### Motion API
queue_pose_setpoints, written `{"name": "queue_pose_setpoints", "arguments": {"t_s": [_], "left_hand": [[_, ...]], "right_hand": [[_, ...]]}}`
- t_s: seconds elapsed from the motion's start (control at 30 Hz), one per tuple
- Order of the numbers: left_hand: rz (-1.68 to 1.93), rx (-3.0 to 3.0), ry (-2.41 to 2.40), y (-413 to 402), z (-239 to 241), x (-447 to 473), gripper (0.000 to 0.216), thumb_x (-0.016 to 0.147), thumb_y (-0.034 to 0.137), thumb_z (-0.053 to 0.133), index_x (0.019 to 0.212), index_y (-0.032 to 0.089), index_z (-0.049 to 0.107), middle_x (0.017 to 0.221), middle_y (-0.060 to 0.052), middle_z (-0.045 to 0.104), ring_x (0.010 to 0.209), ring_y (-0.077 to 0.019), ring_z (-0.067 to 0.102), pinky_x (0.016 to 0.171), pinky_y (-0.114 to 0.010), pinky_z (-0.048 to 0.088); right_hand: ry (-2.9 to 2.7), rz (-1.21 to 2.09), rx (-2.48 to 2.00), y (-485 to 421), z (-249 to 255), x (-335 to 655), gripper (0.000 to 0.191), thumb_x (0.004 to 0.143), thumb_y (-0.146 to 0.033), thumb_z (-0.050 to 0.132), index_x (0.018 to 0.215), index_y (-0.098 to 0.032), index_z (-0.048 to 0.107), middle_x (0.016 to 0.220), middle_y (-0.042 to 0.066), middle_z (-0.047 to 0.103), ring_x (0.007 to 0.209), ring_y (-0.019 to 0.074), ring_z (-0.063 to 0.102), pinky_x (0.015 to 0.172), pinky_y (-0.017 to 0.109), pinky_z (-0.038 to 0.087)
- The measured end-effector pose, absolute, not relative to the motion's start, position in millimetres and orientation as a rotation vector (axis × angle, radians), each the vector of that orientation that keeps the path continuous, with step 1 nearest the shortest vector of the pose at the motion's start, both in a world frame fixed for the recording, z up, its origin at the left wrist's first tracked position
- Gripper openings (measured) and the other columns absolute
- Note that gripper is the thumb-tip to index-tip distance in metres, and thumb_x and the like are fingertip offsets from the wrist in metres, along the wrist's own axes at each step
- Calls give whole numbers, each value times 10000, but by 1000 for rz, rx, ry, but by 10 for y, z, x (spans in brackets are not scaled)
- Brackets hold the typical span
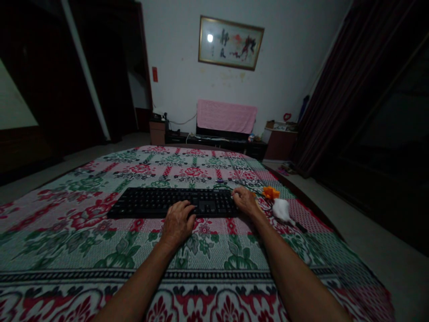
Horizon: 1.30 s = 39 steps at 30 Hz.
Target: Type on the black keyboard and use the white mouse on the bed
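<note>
A black keyboard (pixel 161 202) lies flat on a bed covered by a red, green and white flowered cloth (pixel 83 241). My left hand (pixel 177 222) rests at the keyboard's near edge, right of its middle, fingers curled down onto the keys and front rim. My right hand (pixel 245 200) sits at the keyboard's right end, fingers bent over that edge and touching it. Just right of this hand lie a small orange thing (pixel 271 192) and a white fluffy thing (pixel 281 209) on the cloth.
Beyond the bed stands a low dark cabinet (pixel 221 142) with a pink cloth (pixel 226 116) draped over something on it. A framed picture (pixel 229 43) hangs on the white wall. Dark curtains (pixel 335 98) hang at right, a dark doorway (pixel 100 71) is at left.
</note>
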<state>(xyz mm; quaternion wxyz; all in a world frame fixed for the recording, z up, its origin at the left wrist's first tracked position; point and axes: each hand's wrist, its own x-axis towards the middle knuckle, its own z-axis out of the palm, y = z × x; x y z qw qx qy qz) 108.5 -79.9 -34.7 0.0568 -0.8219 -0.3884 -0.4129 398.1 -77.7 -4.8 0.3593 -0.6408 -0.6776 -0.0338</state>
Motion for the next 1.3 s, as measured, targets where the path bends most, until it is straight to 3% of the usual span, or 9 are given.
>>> {"name": "queue_pose_setpoints", "arguments": {"t_s": [0.17, 0.47, 0.9, 1.3], "left_hand": [[-1246, -2503, -1199, -799, -337, 1089, 233, 804, 248, 576, 1008, 183, 665, 1094, -97, 645, 1043, -262, 563, 927, -442, 456], [-1238, -2511, -1200, -798, -356, 1090, 243, 803, 245, 583, 1022, 178, 663, 1101, -99, 643, 1058, -263, 560, 941, -445, 450], [-1226, -2523, -1218, -783, -356, 1084, 244, 801, 254, 574, 1014, 185, 670, 1107, -98, 643, 1064, -259, 559, 947, -452, 449], [-1240, -2522, -1219, -799, -331, 1085, 237, 801, 249, 559, 993, 187, 682, 1085, -102, 658, 1048, -263, 575, 929, -446, 460]], "right_hand": [[-1816, -135, -1522, -757, -72, 3947, 269, 757, -93, 448, 898, -183, 660, 857, 45, 596, 849, 174, 551, 826, 298, 433], [-1963, -123, -1671, -802, -11, 3897, 301, 749, -37, 452, 925, -170, 657, 856, 43, 515, 808, 158, 503, 788, 275, 428], [-1944, -95, -1911, -937, 109, 3755, 305, 760, -48, 493, 978, -152, 680, 944, 75, 591, 898, 166, 549, 845, 250, 408], [-1861, -189, -1821, -1261, 62, 3624, 332, 736, -20, 495, 955, -180, 685, 921, 75, 610, 907, 184, 567, 839, 265, 439]]}}
